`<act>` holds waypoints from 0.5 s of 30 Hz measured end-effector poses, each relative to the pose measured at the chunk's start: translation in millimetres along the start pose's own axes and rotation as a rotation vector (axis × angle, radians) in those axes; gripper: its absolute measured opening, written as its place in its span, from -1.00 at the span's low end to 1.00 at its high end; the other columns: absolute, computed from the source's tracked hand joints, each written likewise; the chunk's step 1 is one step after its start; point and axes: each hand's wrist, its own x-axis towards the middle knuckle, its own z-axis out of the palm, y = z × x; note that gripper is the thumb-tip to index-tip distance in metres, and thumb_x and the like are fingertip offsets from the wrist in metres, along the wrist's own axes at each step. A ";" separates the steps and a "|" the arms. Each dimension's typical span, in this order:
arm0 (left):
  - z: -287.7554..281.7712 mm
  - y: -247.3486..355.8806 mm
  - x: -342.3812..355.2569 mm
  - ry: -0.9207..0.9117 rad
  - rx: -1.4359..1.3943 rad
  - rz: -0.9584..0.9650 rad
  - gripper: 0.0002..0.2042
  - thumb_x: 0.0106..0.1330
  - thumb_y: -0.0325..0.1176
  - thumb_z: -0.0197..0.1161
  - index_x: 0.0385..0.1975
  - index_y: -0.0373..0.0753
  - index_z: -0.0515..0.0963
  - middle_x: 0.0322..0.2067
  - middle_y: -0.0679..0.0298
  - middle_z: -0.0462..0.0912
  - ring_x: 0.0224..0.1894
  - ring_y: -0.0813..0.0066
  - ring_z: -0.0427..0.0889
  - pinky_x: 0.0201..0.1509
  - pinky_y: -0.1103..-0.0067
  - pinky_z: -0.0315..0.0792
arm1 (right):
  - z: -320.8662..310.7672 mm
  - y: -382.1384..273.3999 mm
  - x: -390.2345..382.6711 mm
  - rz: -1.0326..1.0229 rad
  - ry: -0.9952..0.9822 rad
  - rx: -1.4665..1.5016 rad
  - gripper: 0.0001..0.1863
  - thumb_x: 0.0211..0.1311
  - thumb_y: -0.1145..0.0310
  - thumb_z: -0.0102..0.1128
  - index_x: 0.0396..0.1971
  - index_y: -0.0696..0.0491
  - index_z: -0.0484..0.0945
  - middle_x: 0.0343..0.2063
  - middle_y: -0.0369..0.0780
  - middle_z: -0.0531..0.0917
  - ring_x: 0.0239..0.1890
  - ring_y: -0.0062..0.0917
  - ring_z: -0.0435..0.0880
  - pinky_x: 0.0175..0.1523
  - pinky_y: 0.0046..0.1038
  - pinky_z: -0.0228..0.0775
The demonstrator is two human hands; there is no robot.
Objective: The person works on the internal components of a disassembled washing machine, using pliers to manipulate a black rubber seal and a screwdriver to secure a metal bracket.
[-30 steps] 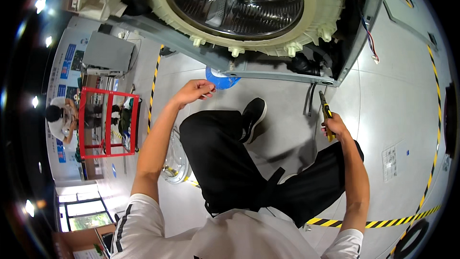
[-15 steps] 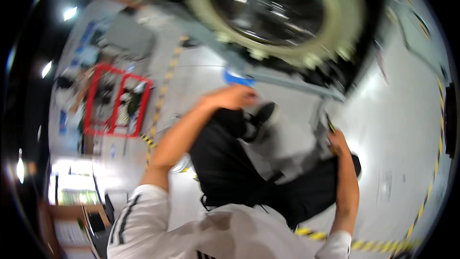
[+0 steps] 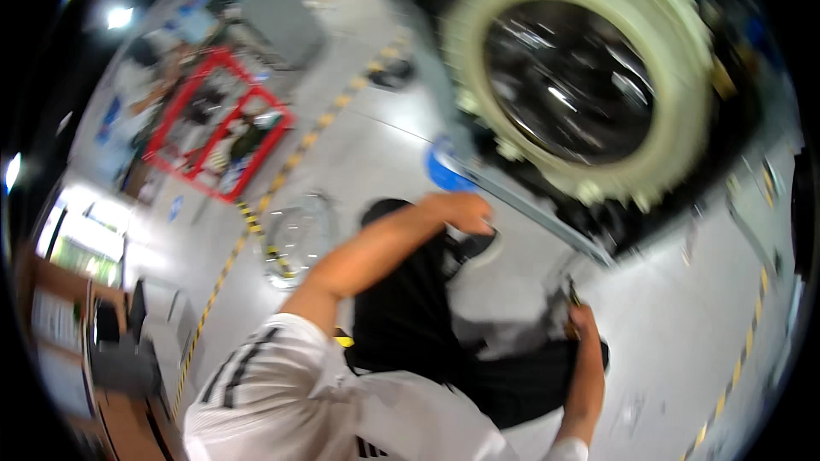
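In front of me stands an opened-up washing machine with a cream plastic tub ring [image 3: 468, 68] around its shiny metal drum [image 3: 568, 81]. A grey frame bar [image 3: 534, 209] runs along its lower edge. My left hand [image 3: 468, 212] is closed just short of that bar, above my shoe; anything inside its fingers is hidden. My right hand [image 3: 582, 320] is wrapped round a slim yellow-and-black hand tool [image 3: 574, 297], whose dark tip points toward the machine. Motion blur hides the tool's exact kind. A round blue object [image 3: 448, 167] lies under the bar, close to my left hand.
A clear round door glass [image 3: 297, 239] lies on the floor at left. Beyond the yellow-black floor tape [image 3: 295, 158] stands a red-framed cart [image 3: 218, 132] with things in it, a person [image 3: 149, 77] behind it. Grey panels [image 3: 756, 213] are at right.
The view has swung, so the machine sits further right and the door glass shows fully. My left hand stays closed near the bar; my right hand still grips the tool.
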 end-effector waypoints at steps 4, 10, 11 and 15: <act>-49.5 40.0 22.6 0.016 0.136 0.063 -0.70 0.22 -0.18 0.13 -0.15 -0.23 0.50 -0.26 0.05 0.58 -0.15 0.07 0.53 -0.10 0.31 0.41 | -60.6 26.0 32.3 0.000 0.183 -0.089 -0.76 -0.06 0.42 -0.03 -0.42 0.23 0.52 -0.61 -0.10 0.56 -0.55 -0.35 0.59 -0.49 -0.30 0.42; -45.7 68.0 27.2 0.009 0.011 0.078 -0.70 0.21 -0.21 0.15 -0.19 -0.30 0.51 -0.27 0.05 0.60 -0.20 0.10 0.57 -0.11 0.37 0.42 | -40.6 -8.4 -25.4 0.086 0.114 -0.034 -0.61 0.05 0.45 -0.05 -0.05 0.16 0.38 -0.43 -0.05 0.55 -0.47 -0.32 0.60 -0.48 -0.27 0.47; -44.1 72.7 28.3 0.004 0.028 0.089 -0.70 0.21 -0.21 0.15 -0.18 -0.31 0.51 -0.27 0.05 0.60 -0.19 0.09 0.57 -0.11 0.37 0.42 | -41.3 -2.4 -26.9 0.098 0.109 -0.024 -0.62 0.05 0.44 -0.05 -0.07 0.18 0.37 -0.43 -0.05 0.54 -0.46 -0.31 0.60 -0.47 -0.25 0.48; -42.9 72.3 30.2 -0.019 0.101 0.106 -0.67 0.21 -0.19 0.14 -0.14 -0.30 0.50 -0.24 0.04 0.60 -0.16 0.06 0.55 -0.07 0.36 0.41 | -36.3 2.5 -26.5 0.067 0.133 -0.008 -0.69 -0.02 0.45 -0.06 -0.22 0.21 0.43 -0.51 -0.05 0.56 -0.53 -0.30 0.60 -0.49 -0.27 0.44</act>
